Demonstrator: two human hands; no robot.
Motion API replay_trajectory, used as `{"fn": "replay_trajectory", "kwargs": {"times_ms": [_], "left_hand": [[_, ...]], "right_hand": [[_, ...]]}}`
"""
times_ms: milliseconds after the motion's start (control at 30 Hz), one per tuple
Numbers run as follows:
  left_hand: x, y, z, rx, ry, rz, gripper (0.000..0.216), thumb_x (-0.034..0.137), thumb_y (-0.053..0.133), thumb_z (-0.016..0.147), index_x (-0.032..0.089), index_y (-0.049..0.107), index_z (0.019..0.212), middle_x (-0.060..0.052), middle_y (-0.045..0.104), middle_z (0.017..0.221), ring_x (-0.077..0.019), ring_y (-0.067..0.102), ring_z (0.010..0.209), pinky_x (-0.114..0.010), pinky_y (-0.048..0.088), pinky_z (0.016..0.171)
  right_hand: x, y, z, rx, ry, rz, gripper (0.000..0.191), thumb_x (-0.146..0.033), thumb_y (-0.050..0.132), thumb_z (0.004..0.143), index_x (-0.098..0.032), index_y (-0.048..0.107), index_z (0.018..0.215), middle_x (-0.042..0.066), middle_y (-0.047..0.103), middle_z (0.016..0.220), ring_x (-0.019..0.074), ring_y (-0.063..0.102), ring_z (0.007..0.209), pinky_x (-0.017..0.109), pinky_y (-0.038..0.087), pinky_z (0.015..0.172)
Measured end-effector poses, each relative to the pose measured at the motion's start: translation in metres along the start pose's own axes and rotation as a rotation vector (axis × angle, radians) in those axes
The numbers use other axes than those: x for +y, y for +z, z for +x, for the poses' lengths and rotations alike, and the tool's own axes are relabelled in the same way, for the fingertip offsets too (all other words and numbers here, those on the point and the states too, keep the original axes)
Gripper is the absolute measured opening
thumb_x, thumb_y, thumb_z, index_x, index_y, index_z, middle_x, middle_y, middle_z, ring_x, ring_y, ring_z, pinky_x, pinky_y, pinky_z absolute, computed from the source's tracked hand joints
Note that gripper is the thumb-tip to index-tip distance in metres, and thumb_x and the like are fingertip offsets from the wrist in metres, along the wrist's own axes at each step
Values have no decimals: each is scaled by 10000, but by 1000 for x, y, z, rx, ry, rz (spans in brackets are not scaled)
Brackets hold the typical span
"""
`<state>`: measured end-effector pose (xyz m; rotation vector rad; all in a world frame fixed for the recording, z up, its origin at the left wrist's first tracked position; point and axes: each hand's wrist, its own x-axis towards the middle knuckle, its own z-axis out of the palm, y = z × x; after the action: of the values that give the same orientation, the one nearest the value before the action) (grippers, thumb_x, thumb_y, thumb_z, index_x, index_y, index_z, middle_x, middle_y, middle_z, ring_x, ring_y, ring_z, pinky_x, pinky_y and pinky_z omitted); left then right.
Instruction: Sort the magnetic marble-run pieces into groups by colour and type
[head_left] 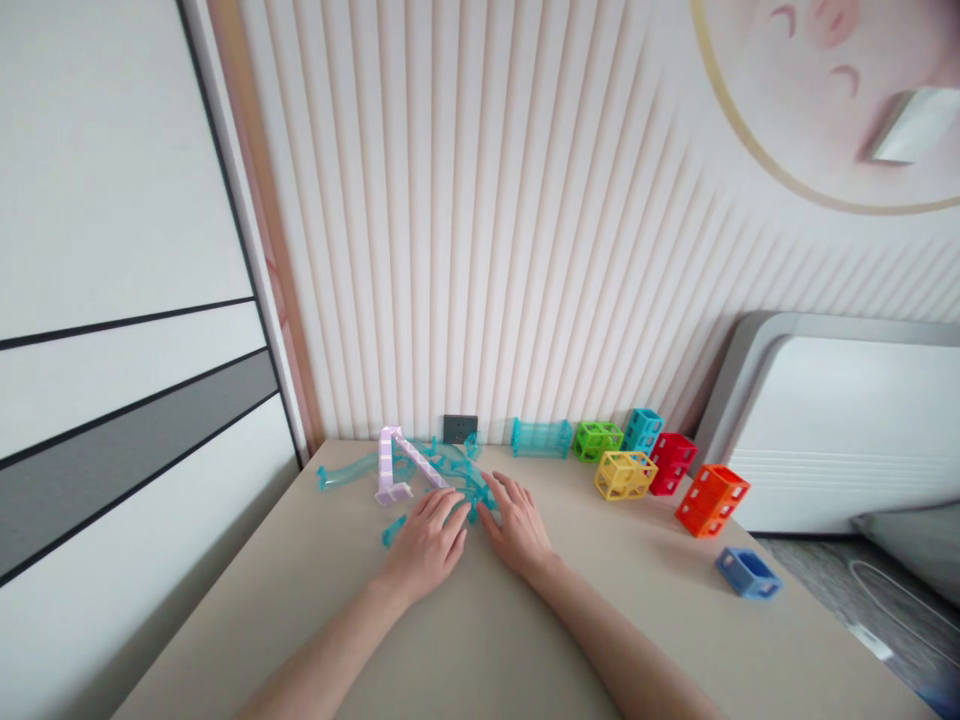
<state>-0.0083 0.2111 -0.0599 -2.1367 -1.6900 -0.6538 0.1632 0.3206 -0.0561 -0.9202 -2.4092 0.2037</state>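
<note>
A loose pile of see-through teal track pieces (455, 462) lies at the back of the table. Among them are lilac strips (386, 462), one upright in view and one slanting toward my fingers. My left hand (427, 540) rests at the pile's near edge, fingers loosely bent and apart, beside a small teal piece (392, 530). Just to its right, my right hand (517, 522) spreads its fingers over the pile's right side, fingertips at the teal parts. I see neither hand gripping a piece; what lies beneath the fingertips is partly hidden.
To the right stand cube frames: green (598, 441), yellow (625, 476), teal (643, 432), red (672, 463), orange (711, 500) and blue (748, 574). A teal tube-like piece (541, 438) sits against the ribbed wall (480, 220). A dark socket (460, 429) is behind the pile.
</note>
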Motion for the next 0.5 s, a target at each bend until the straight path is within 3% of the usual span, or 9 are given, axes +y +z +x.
{"fn": "replay_trajectory", "kwargs": {"times_ms": [233, 500], "left_hand": [[1, 19, -7, -86, -90, 8, 409, 200, 525, 912, 184, 562, 1320, -119, 570, 1367, -272, 521, 1293, -472, 393, 1149], [2, 16, -6, -128, -117, -34, 330, 178, 521, 919, 185, 608, 1238, -117, 607, 1306, -265, 546, 1262, -472, 404, 1134]], "right_hand": [[5, 15, 8, 43, 2, 44, 295, -365, 527, 995, -251, 655, 1235, 85, 682, 1246, 237, 619, 1175, 373, 438, 1029], [7, 17, 5, 114, -13, 81, 171, -325, 589, 963, -236, 688, 1069, 81, 708, 1186, 242, 669, 1097, 360, 507, 954]]}}
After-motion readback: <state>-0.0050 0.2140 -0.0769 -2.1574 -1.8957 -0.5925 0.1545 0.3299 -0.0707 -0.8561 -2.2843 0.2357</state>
